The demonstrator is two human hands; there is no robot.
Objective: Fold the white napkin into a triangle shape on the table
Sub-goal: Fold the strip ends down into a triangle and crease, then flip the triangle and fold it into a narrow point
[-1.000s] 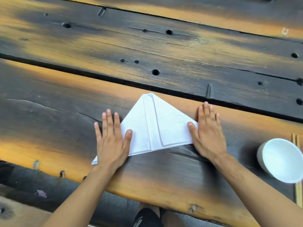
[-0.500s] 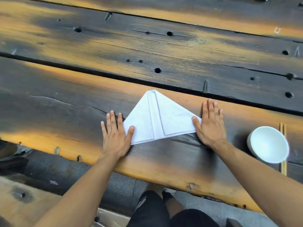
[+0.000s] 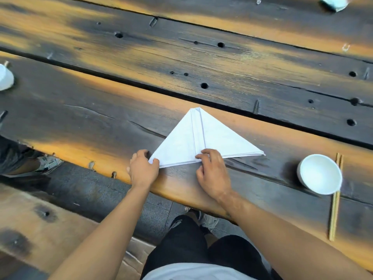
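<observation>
The left hand (image 3: 143,170) has its fingers curled and pinches the near left corner of the white cloth napkin (image 3: 203,141), thumb on top of the fabric at the tip. The right hand (image 3: 212,174) has its fingers bent too, and its fingertips and thumb pinch the napkin's near edge at about the middle, just where the two folded flaps meet. The napkin lies flat on the dark, weathered wooden bench (image 3: 101,126) as a wide triangle, its point aimed away from the person and its long edge running along the near side, close to the bench's front edge; a narrow seam runs from the point down to the right hand. The right corner of the triangle lies free on the wood. Farther to the right, well apart from the napkin, stands a round white bowl (image 3: 320,173), and a pair of pale wooden chopsticks (image 3: 335,209) lies partly under its far side. At the left edge of the view another white bowl (image 3: 5,77) shows only in part. Below the bench's edge are the person's dark shorts (image 3: 201,245).
</observation>
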